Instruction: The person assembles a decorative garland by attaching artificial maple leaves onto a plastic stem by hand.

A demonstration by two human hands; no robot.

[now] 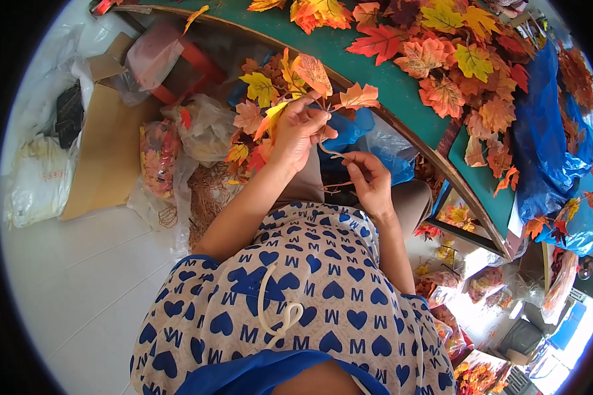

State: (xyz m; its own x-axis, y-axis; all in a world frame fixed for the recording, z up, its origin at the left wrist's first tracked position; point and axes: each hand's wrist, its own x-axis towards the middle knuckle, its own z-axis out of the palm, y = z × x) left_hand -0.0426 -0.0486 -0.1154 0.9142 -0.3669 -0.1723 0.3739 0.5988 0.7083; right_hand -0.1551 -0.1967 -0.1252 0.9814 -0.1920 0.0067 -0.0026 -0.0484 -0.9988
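Note:
My left hand (294,137) is closed in a pinch on an artificial maple leaf garland (260,91) in front of my lap. Orange, yellow and red leaves bunch to the left of the fingers, and a single orange leaf (358,97) sticks out to the right. From this hand a thin brown stem (329,153) runs down to my right hand (373,186), whose thumb and fingers are pressed together on its lower end. Another thin brown strand (336,187) shows just below, left of the right hand.
A green-topped table (349,56) with a wooden edge curves ahead, bearing a leaf pile (468,52). Blue plastic (540,125) hangs at right. On the left stand an opened cardboard box (105,148) and a clear bag of leaves (159,158). Brown stems (207,197) lie beside my left leg.

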